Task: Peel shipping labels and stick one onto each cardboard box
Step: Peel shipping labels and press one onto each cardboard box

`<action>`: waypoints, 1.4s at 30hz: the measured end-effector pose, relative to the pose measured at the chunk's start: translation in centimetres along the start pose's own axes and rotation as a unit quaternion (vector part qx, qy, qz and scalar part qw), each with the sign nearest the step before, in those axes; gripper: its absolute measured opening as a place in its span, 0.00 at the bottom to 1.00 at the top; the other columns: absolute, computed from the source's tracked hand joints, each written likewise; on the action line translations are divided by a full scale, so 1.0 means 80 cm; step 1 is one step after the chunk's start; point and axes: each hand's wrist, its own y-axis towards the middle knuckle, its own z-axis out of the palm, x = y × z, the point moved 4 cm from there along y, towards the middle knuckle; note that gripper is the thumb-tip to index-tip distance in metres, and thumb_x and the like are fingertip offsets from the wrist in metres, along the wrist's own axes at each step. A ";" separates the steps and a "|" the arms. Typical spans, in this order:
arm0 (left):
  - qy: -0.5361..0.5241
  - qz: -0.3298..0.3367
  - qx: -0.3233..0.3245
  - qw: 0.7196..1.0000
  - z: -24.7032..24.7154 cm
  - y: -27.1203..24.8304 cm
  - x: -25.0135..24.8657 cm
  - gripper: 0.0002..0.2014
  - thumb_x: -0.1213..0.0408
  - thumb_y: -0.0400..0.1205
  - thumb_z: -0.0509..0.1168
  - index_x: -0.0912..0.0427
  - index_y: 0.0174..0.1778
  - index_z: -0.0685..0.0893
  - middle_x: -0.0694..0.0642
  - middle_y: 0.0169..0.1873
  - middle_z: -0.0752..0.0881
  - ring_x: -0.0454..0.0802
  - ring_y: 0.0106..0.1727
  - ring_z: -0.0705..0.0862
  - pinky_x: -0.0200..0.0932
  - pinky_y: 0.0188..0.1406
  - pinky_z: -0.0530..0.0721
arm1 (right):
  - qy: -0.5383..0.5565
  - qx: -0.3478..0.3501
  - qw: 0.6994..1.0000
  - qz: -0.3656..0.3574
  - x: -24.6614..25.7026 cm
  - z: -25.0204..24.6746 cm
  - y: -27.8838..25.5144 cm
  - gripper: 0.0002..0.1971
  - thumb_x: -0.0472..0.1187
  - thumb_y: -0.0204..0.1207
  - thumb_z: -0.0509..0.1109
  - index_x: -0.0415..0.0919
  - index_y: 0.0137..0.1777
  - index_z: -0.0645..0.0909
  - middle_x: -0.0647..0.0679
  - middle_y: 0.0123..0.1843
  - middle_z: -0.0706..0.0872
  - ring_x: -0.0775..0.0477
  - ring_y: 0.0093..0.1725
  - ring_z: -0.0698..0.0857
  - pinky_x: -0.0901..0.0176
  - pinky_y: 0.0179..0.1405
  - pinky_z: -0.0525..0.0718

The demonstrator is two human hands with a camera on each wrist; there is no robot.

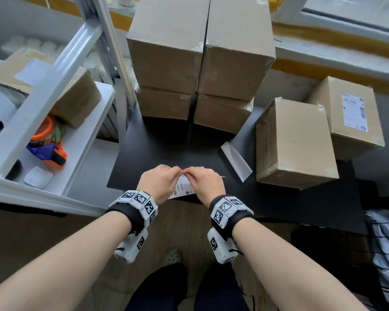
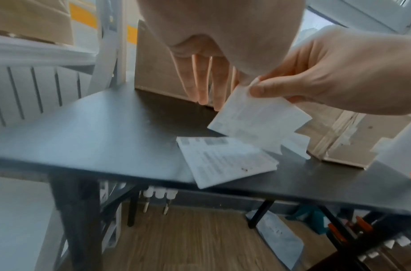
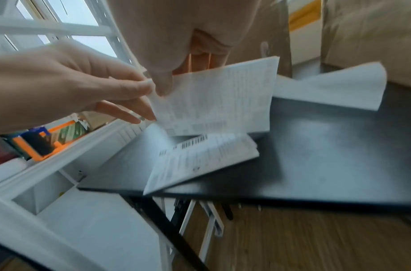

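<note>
Nearest, both hands meet above the front edge of the black counter [image 1: 157, 153]. The left hand [image 1: 160, 182] and the right hand [image 1: 206, 184] each pinch the same top corner of a shipping label [image 3: 213, 99], which hangs just above the counter; each grip is clenched on that paper. The fingertips are working at the corner, so I judge this to be the start of a peel: label and backing look not yet parted, though motion blur hides the seam.

Directly beneath the held sheet lies a small stack of labels [image 2: 225, 161], its near corner overhanging the counter edge. A little further on, to the right, a curled blank backing strip [image 1: 236, 161] lies on the counter, which suggests at least one label has already been peeled.

Beyond that, on the right, a plain box [image 1: 294, 144] shows no label on its visible faces, and the box behind it [image 1: 346, 115] already carries one on top. Straight ahead, four stacked boxes [image 1: 200, 63] show no labels on the faces in view. On the shelf at left, another box [image 1: 54, 90] bears a label.

By my reckoning the job is early: two boxes labelled, five apparently still to do.
</note>
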 end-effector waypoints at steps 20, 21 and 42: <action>-0.473 -0.166 0.042 0.864 -0.113 0.074 -0.099 0.12 0.61 0.85 0.59 0.63 0.42 0.84 0.58 0.33 0.85 0.50 0.32 0.85 0.37 0.32 0.82 | 0.086 -0.193 0.977 0.025 0.015 -0.158 -0.016 0.06 0.44 0.78 0.66 0.45 0.50 0.81 0.43 0.43 0.91 0.39 0.46 0.88 0.51 0.44 0.84; -0.501 -0.176 0.048 0.846 -0.113 0.075 -0.102 0.12 0.61 0.85 0.59 0.64 0.42 0.83 0.58 0.33 0.85 0.49 0.33 0.85 0.36 0.32 0.82 | 0.100 -0.195 0.975 0.024 0.014 -0.158 -0.015 0.06 0.43 0.78 0.66 0.45 0.51 0.83 0.44 0.45 0.91 0.40 0.48 0.88 0.50 0.47 0.84; -0.519 -0.197 0.042 0.831 -0.105 0.079 -0.094 0.11 0.69 0.82 0.62 0.64 0.34 0.82 0.60 0.31 0.85 0.42 0.26 0.86 0.37 0.35 0.83 | 0.269 -0.155 0.950 0.046 -0.002 -0.137 -0.013 0.08 0.42 0.76 0.72 0.42 0.52 0.88 0.47 0.48 0.92 0.52 0.49 0.89 0.56 0.56 0.86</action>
